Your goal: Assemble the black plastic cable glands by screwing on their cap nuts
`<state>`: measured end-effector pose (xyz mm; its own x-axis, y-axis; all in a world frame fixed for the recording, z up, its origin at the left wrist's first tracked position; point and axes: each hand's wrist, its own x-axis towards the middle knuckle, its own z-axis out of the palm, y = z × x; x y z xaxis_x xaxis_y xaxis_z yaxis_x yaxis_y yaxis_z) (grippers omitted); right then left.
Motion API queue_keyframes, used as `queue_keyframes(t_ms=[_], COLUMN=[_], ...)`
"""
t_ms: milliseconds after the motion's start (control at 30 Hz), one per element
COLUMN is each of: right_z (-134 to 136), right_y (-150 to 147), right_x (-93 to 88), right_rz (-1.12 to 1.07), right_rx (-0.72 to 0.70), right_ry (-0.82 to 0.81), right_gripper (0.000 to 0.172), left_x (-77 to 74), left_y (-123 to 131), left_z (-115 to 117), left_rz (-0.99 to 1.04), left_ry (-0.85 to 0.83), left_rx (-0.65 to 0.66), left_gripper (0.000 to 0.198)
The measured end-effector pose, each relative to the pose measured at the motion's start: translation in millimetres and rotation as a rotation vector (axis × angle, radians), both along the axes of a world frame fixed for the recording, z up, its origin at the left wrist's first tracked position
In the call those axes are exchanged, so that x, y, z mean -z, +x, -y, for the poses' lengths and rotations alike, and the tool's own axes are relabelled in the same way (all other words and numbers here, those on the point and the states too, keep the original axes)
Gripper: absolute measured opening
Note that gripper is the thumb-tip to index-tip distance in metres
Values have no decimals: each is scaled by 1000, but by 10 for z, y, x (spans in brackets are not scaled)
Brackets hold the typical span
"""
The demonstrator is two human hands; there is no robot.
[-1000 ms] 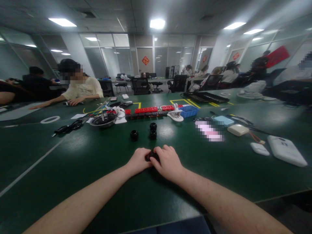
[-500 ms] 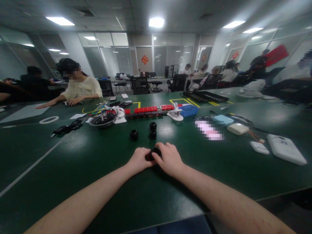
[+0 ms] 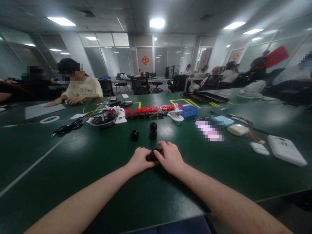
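Observation:
Between both hands, low over the green table [image 3: 104,195], is a small black round part [image 3: 153,156]. My left hand [image 3: 138,160] closes on its left side, and my right hand [image 3: 172,157] grips it from the right with thumb and fingers. The fingers cover much of it, so its exact kind is hidden. Just beyond the hands stand three glossy black round parts with ring-like rims: one [image 3: 134,134] on the left, and two close together, a nearer one [image 3: 153,134] and a farther one [image 3: 153,125].
Farther back lie red blocks [image 3: 146,110], a blue basket [image 3: 189,110], a white clamp-like piece [image 3: 175,115] and a bowl of cables [image 3: 103,120]. On the right are a white case [image 3: 285,149] and a beige box [image 3: 238,129]. A co-worker [image 3: 81,86] sits at far left.
My right hand has shifted slightly, its thumb now farther over the black round part. Both hands keep hold of it. The co-worker's flat sheet has moved to the right.

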<state>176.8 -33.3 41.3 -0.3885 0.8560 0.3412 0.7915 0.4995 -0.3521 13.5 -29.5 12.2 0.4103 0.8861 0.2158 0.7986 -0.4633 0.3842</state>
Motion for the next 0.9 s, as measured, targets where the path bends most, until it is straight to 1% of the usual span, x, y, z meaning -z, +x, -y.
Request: queue_keyframes(t_ms=[533,900], right_z=[14,-2], right_y=[-26,-35], right_x=[-7,32], right_rz=[-32,-51], right_rx=[-59,-109], right_ry=[-36,-41], right_gripper=[30,28], left_x=[18,29], left_y=[7,2], left_z=[-10,8], left_rz=[-22,-48], left_ry=[0,21], left_rx=[11,10], left_gripper=[27,35])
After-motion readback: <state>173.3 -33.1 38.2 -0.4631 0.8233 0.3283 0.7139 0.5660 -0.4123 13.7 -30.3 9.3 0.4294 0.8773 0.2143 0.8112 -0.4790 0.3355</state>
